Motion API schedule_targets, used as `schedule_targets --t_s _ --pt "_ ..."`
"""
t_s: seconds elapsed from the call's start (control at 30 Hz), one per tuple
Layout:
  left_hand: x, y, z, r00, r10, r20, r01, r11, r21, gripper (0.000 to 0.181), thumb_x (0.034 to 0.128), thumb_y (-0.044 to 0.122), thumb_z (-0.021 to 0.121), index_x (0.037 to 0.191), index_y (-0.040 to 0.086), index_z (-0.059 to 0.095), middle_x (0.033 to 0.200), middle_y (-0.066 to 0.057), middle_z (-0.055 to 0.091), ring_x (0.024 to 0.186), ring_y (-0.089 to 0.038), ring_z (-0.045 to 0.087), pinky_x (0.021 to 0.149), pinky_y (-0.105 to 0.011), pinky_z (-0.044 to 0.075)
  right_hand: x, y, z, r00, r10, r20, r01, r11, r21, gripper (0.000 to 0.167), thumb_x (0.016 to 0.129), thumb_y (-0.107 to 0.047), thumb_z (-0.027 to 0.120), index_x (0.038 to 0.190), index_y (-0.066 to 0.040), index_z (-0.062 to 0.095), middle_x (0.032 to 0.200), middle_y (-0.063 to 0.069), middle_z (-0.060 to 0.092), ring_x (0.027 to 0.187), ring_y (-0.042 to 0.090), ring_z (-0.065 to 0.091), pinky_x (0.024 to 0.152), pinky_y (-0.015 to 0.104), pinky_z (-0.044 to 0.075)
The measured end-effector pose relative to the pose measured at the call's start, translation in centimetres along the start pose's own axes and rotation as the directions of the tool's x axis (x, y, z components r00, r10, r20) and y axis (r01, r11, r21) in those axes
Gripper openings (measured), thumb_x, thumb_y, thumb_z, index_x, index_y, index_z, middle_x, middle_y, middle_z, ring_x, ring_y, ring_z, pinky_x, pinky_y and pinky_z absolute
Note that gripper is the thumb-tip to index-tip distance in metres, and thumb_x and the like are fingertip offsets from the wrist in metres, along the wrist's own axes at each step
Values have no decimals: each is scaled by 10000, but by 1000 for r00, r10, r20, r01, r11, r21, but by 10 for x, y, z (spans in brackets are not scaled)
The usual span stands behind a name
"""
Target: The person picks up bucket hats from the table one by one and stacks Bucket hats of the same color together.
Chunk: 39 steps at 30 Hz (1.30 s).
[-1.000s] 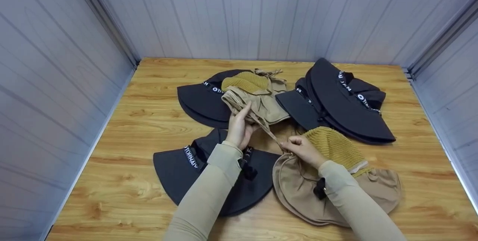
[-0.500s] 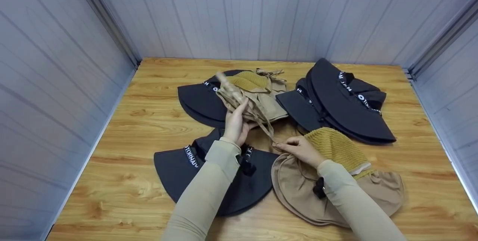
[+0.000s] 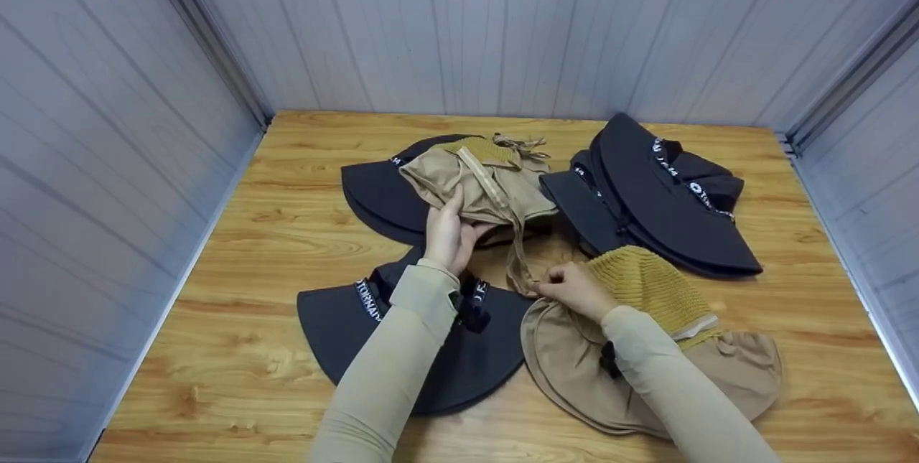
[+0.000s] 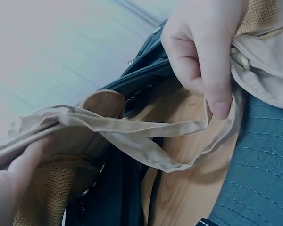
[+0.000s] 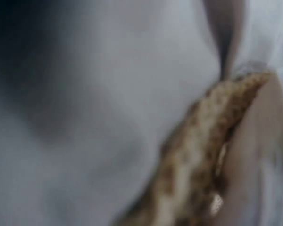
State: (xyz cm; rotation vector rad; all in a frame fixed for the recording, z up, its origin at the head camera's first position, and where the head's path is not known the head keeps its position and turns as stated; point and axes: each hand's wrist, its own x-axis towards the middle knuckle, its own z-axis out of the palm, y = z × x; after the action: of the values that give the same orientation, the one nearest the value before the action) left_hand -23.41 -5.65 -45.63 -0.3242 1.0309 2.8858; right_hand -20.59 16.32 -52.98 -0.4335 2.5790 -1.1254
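In the head view my left hand (image 3: 446,235) holds a tan fabric sun hat (image 3: 436,174) by its brim, thumb on top and the fingers underneath. A long tan tie strap (image 3: 515,251) hangs from this hat. My right hand (image 3: 576,291) pinches the strap's lower end between thumb and forefinger, plainer in the left wrist view, where the strap (image 4: 151,157) makes a slack loop. Just under the right forearm lies another tan hat (image 3: 574,370) with a mustard ribbed crown. The right wrist view is mostly blurred fabric.
A dark bucket hat (image 3: 323,326) lies under the left forearm. Another dark hat (image 3: 373,194) is behind the left hand, partly covered by tan fabric. Stacked dark hats (image 3: 646,197) stand at the back right. Pale panel walls (image 3: 474,32) enclose the wooden table (image 3: 237,348).
My left hand has turned the tan hat's brim up and over to the left, so its pale band now shows. The strap hangs slacker; my right hand has shifted slightly left, still pinching it.
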Motion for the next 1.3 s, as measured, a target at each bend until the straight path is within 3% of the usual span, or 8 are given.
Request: schedule_targets --t_s 0.23,0.47,0.6,0.67,0.8,0.93,1.1,1.3 --pt "4 8 2 1000 18 -24 -20 998 -65 410 1082 173 362 1486 99 344 1517 -223 420 1396 -404 413 1086 -688 340 3 -2 -2 1000 18 1 -18 999 35 263 897 -347 731 814 -98 754 804 9 721 734 108 613 724 269 509" --pt "4 13 1 999 37 -2 -37 994 -102 418 1083 178 361 1489 79 354 1516 -231 418 1401 -396 410 1104 -667 337 9 -6 -6 997 78 -23 -74 987 144 314 932 -327 688 1004 -28 751 982 115 739 862 165 645 797 279 510" --pt "3 14 -1 999 49 20 -46 993 -108 429 1087 183 345 1504 85 339 1520 -236 407 1405 -403 402 1105 -663 339 15 -11 -10 988 145 -59 -115 929 351 390 1002 -322 590 1135 27 701 1126 184 716 1039 291 671 943 356 531" --pt "3 14 -2 999 51 17 -49 993 -107 426 1087 181 341 1502 82 341 1520 -234 409 1406 -401 402 1109 -656 340 18 -16 -13 985 164 -53 -116 857 502 471 1042 -331 509 1255 75 616 1229 213 674 1135 314 650 1023 395 506" --pt "5 14 -5 999 47 -7 -47 993 -107 425 1088 191 337 1485 40 355 1521 -224 412 1403 -376 411 1127 -612 350 23 -31 -20 985 174 12 -118 614 781 620 1067 -391 399 1449 97 383 1367 240 578 1137 252 665 1062 401 488" --pt "5 15 -8 998 32 -54 -36 996 -79 422 1088 219 325 1448 13 406 1469 -199 479 1301 -309 514 1075 -493 438 28 -44 -25 984 164 70 -130 386 913 643 1060 -398 402 1522 27 267 1410 245 534 1069 188 696 1002 349 532" --pt "2 17 -13 990 30 -135 -37 998 -56 393 1076 231 349 1376 20 492 1193 -118 652 1019 -215 657 844 -356 543 31 -49 -25 983 152 99 -131 215 968 467 1068 -301 411 1424 0 385 1209 181 689 1040 213 710 954 338 559" --pt "1 19 -17 987 44 -154 -52 998 -48 389 1066 253 367 1347 31 519 999 -46 704 856 -172 698 717 -302 563 33 -54 -20 974 202 103 -116 57 992 188 1068 -159 416 1156 -48 540 950 89 755 920 202 737 862 312 591"
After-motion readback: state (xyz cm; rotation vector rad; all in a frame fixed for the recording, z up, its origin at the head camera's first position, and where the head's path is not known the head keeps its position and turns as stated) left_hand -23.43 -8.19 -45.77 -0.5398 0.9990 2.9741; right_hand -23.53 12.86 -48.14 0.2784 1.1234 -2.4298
